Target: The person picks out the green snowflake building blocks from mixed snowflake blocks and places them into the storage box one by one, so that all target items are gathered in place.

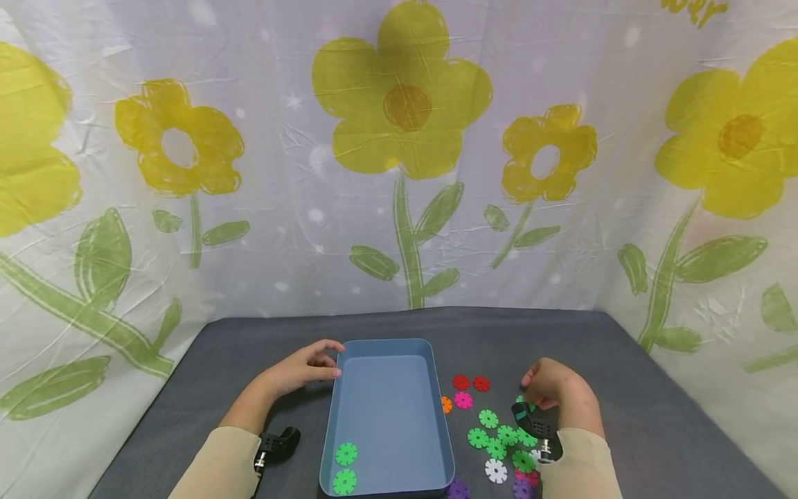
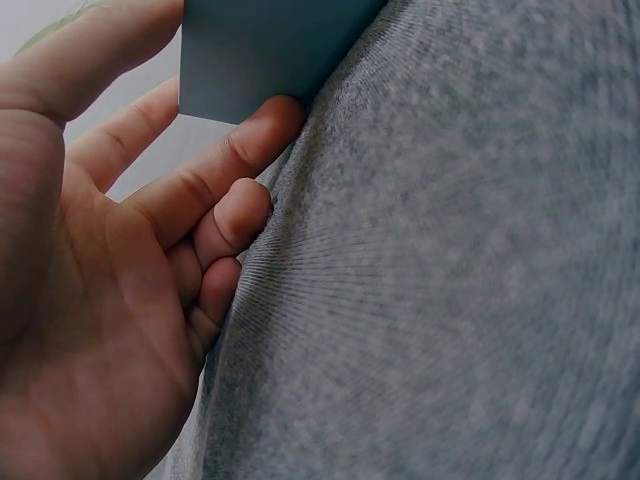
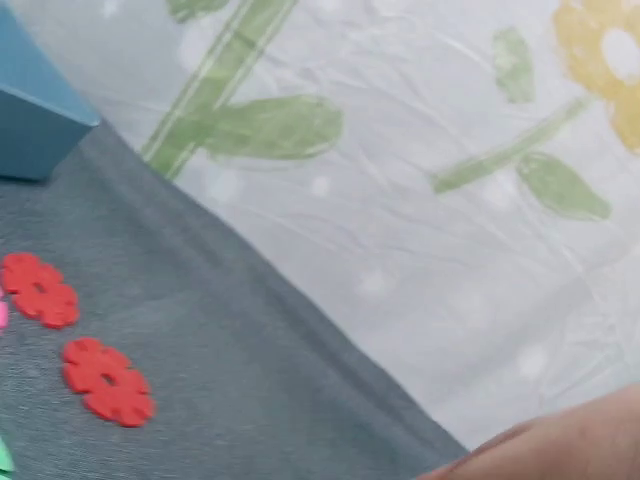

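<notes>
My left hand (image 1: pixel 312 364) holds the far left corner of a blue tray (image 1: pixel 386 416). In the left wrist view, its thumb and fingers lie around the tray's corner (image 2: pixel 250 60), with the last two fingers curled. Two green notched discs (image 1: pixel 346 454) lie inside the tray at its near left. On the right, my right hand (image 1: pixel 555 384) is bent low over the cloth beside green discs (image 1: pixel 507 435), its fingertips pointing down and inward. I cannot tell whether it pinches a disc; the right wrist view shows only the hand's edge (image 3: pixel 560 445).
Between tray and right hand lie two red discs (image 1: pixel 481 383), a pink disc (image 1: pixel 463 400) and an orange disc (image 1: pixel 446 405). Nearer are a white disc (image 1: pixel 496 471) and purple discs (image 1: pixel 458 490). Dark grey cloth (image 1: pixel 517 333) covers the table, with a flowered curtain (image 1: pixel 299 242) behind it.
</notes>
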Motion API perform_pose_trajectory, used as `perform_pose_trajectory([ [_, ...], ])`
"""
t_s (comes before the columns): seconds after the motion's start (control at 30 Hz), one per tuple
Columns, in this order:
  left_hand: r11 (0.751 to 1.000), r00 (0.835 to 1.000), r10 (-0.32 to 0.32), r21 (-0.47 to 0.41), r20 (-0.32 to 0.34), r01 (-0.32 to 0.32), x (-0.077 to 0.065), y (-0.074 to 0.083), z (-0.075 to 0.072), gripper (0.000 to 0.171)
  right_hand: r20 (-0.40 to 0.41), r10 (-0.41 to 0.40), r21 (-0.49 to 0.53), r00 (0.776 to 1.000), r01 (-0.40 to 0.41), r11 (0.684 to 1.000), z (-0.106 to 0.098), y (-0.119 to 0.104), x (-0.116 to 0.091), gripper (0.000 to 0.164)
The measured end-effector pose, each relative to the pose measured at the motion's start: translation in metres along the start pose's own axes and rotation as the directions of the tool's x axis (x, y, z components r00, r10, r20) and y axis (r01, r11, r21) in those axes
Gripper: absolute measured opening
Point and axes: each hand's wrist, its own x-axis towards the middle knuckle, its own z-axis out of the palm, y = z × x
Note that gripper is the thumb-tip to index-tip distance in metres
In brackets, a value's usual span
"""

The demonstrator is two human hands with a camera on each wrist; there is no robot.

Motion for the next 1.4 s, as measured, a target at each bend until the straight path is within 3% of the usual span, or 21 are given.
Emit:
perform_pose_trajectory([
  [0.17, 1.000, 1.000, -0.009, 0.000, -0.007, 0.009, 0.000, 0.001, 0.001, 0.056, -0.054, -0.054, 0.045, 0.997, 0.056, 0.997, 0.006, -0.005, 0.007, 0.018],
  [0.3, 1.000, 1.000, -0.014, 0.003, -0.009, 0.014, 0.000, 0.002, 0.001, 0.055, -0.015, -0.037, 0.052, 0.999, 0.038, 0.998, 0.006, -0.006, 0.008, 0.027],
  [0.43, 1.000, 1.000, -0.012, 0.009, -0.014, 0.012, 0.000, 0.004, 0.001, 0.056, 0.016, -0.032, 0.056, 0.999, 0.031, 0.998, 0.007, -0.005, 0.008, 0.026],
  [0.6, 1.000, 1.000, -0.019, 0.013, -0.016, 0.019, 0.000, 0.005, 0.001, 0.057, 0.003, -0.059, 0.004, 0.998, 0.059, 0.998, 0.007, -0.008, 0.007, 0.020],
  [0.77, 0.999, 0.999, -0.028, 0.025, -0.017, 0.028, -0.001, 0.005, 0.001, 0.057, -0.009, -0.135, 0.007, 0.991, 0.135, 0.991, 0.004, -0.018, 0.007, 0.020],
  [1.13, 1.000, 1.000, -0.017, 0.019, -0.020, 0.018, 0.000, 0.003, 0.001, 0.056, -0.094, -0.306, -0.010, 0.948, 0.306, 0.952, -0.007, -0.080, -0.017, 0.036],
  [1.4, 1.000, 1.000, -0.019, 0.014, -0.019, 0.019, 0.001, 0.002, 0.001, 0.055, -0.118, -0.464, -0.007, 0.878, 0.467, 0.884, 0.018, -0.128, -0.027, 0.034],
])
